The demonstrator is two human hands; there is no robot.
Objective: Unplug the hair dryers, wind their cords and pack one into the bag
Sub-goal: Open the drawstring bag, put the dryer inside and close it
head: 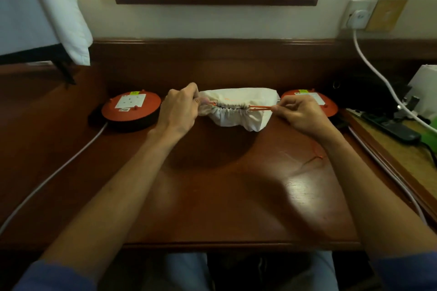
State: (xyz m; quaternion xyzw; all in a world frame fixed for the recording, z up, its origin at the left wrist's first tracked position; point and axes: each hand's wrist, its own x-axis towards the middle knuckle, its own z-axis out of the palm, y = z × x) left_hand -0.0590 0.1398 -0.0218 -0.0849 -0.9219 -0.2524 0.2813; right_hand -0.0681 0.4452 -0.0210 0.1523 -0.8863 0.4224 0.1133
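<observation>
Polished red-brown wood forms the desk, and both forearms extend from the bottom corners of the frame up to its centre, where the work is located. A loose end of orange string lies on the desk just below the right wrist. The left hand, left of centre, has its fingers curled around the gathered left end of the white cloth bag; whether it also holds a cord cannot be determined. The right hand, right of centre, pinches the orange drawstring between thumb and fingertips. The bag lies directly between the two hands, with its puckered mouth facing the viewer and its long axis running left to right across the frame, in line with the taut drawstring. The mouth appears nearly closed; the remaining move is probably an outward pull along that axis. Further back, an orange cable reel stands left of the bag and a second reel stands right of it, partly behind the right hand. A white plug occupies the wall socket at upper right.
</observation>
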